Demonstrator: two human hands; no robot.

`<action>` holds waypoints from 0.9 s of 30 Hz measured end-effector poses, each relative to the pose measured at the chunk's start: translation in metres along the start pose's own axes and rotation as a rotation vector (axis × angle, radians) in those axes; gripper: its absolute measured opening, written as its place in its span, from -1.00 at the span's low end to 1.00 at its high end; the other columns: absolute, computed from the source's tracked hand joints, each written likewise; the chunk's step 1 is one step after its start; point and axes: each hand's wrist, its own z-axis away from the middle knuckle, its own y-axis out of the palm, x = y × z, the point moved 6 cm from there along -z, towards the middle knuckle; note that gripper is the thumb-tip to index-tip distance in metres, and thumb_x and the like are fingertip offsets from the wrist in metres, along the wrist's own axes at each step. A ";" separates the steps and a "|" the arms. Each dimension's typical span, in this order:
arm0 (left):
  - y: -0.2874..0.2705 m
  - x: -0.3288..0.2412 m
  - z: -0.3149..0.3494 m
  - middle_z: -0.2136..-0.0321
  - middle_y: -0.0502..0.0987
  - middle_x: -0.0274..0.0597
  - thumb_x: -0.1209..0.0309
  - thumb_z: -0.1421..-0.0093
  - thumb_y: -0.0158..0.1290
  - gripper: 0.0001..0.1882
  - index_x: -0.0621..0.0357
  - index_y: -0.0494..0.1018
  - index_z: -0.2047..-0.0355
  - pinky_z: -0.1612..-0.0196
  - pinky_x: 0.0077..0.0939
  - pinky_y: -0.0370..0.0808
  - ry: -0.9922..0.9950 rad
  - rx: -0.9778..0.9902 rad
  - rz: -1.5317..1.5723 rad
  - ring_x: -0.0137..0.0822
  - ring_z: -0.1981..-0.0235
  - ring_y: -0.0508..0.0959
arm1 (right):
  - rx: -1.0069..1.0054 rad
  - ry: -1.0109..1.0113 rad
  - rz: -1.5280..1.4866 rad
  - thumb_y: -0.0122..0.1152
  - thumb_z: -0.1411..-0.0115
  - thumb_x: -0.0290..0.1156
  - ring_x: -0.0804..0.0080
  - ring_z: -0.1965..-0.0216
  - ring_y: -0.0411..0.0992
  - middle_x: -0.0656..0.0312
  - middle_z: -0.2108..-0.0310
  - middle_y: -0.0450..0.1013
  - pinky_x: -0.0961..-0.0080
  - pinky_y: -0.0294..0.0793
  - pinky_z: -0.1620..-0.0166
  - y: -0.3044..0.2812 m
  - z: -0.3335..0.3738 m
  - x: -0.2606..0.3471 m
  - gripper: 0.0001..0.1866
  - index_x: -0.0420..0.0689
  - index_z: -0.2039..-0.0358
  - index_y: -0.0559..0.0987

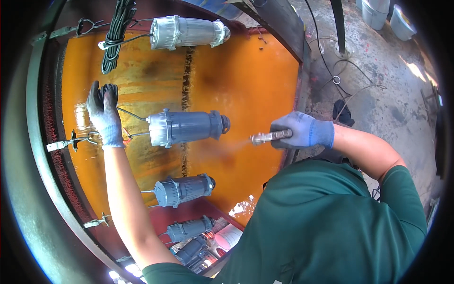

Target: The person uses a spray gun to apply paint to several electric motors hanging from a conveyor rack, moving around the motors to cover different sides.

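My right hand (pixel 302 131), in a grey-blue glove, grips a small metal spray gun (pixel 266 137) that points left. A pale mist leaves its nozzle toward a grey pump-like motor (pixel 187 128) hanging on its side. The motor's right part is darker grey, while its left end is lighter and silvery. My left hand (pixel 104 113), gloved with dark fingers, is closed round the motor's black cable (pixel 131 114), left of the motor. Its palm side is hidden. Under the left wrist, a hook and wire (pixel 94 137) tie the motor to the frame.
A silvery motor (pixel 187 33) and a coiled black cable (pixel 116 35) hang farther off. Nearer hang more grey motors (pixel 184 190). An orange-stained panel (pixel 231 90) stands behind them, framed in dark metal (pixel 35 118). Hoses (pixel 350 61) and buckets (pixel 374 15) lie on the right floor.
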 end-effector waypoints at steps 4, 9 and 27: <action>-0.009 -0.023 0.041 -0.25 0.41 0.05 0.57 -0.42 0.01 -0.52 0.37 0.35 -0.33 -0.22 -0.33 0.57 -0.054 -0.127 0.179 -0.17 -0.20 0.52 | -0.201 0.276 -0.317 0.36 -0.23 -0.12 0.06 0.33 0.63 0.05 0.41 0.62 0.22 0.58 0.22 -0.004 -0.015 -0.038 -0.72 -0.07 0.28 0.62; -0.028 -0.059 0.092 -0.31 0.36 0.09 0.45 -0.47 -0.02 -0.54 0.39 0.38 -0.31 -0.37 -0.21 0.36 0.184 -0.143 -0.223 -0.07 -0.32 0.41 | 0.069 0.119 -0.168 0.32 -0.28 -0.18 0.21 0.31 0.62 0.15 0.40 0.64 0.36 0.57 0.19 0.007 -0.025 -0.025 -0.76 -0.11 0.27 0.62; -0.107 0.017 0.239 -0.34 0.31 0.09 0.41 -0.44 0.06 -0.49 0.28 0.33 -0.35 -0.39 -0.10 0.31 -0.126 -0.395 -0.494 -0.01 -0.37 0.33 | -0.066 0.116 -0.222 0.35 -0.28 -0.20 0.17 0.31 0.64 0.12 0.41 0.63 0.33 0.59 0.17 -0.026 -0.052 -0.026 -0.74 -0.12 0.21 0.64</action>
